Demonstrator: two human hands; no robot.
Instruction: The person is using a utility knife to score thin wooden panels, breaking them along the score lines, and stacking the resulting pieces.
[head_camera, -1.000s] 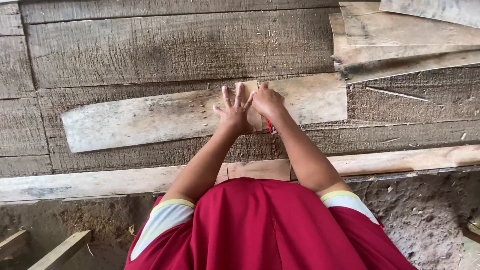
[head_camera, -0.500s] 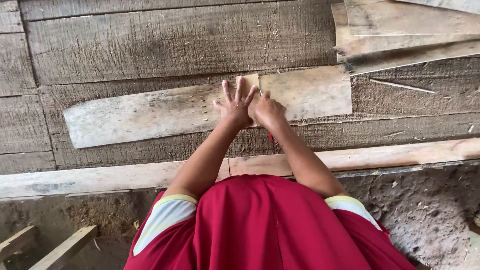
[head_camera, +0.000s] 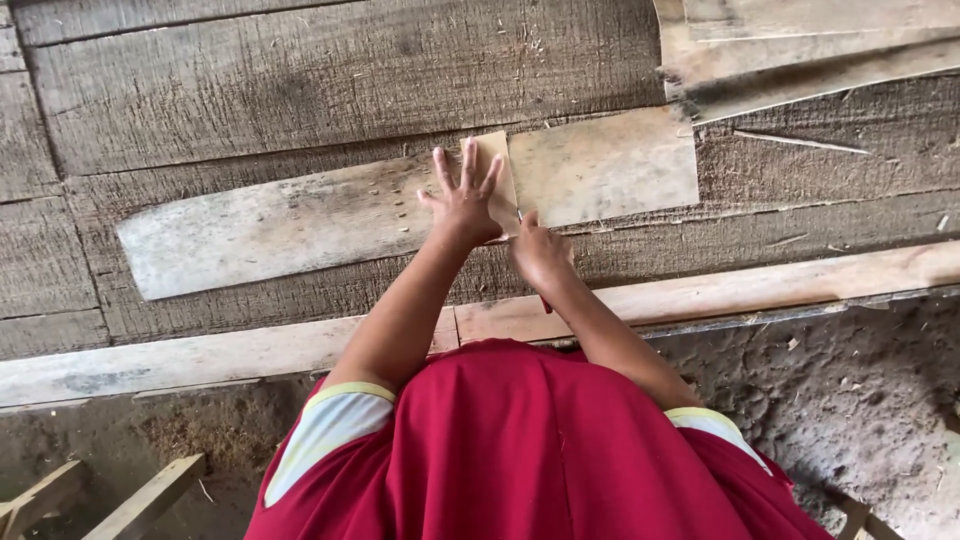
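Item: pale thin wooden strip (head_camera: 300, 225), long, one end rounded, lying flat across the grey weathered plank platform (head_camera: 300, 90). All places below were taken from this strip.

My left hand (head_camera: 465, 195): released, fingers spread wide, palm pressed flat on the strip near its middle, beside a small pale card or template (head_camera: 497, 170) that lay on the strip under my fingertips.

My right hand (head_camera: 540, 255): clenched around a thin red-handled tool (head_camera: 545, 300), probably a pencil or blade; its tip met the strip at the template's edge, just right of my left hand. I could not tell which tool it was.

Beyond the strip's right end: a loose pile of similar pale wooden strips (head_camera: 800, 45), overlapping, at the platform's far corner.

Nearer to me than the strip: a light wooden rail (head_camera: 750, 285) running along the platform's edge, then bare earth floor (head_camera: 850, 400) below it.
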